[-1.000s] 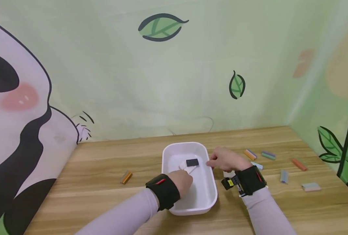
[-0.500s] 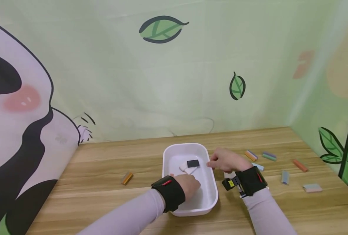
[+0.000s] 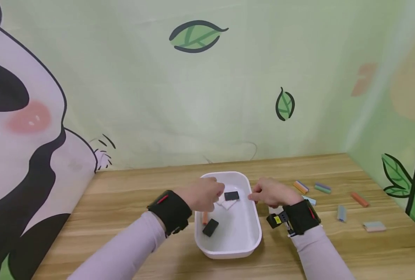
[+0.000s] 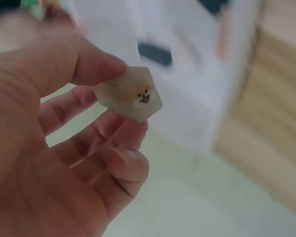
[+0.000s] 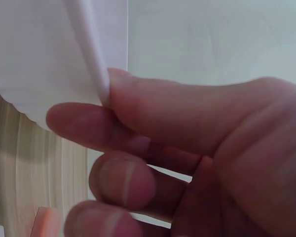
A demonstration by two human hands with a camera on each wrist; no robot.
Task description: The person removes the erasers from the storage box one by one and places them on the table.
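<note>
Left hand (image 3: 201, 195), its grip pinching a pale face-printed block (image 4: 130, 96) above the white tray (image 3: 233, 254), whose rim (image 5: 90, 49) the right hand (image 3: 272, 191) pinches; a light hold and a steady rim should serve best.

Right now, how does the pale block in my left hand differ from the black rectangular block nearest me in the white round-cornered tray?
The pale angular block bears a printed smiling animal face; the black rectangular block is dark, with no print visible. The pale angular block is pinched in your left hand, while the black rectangular block lies in the white round-cornered tray. Both are small.
</note>
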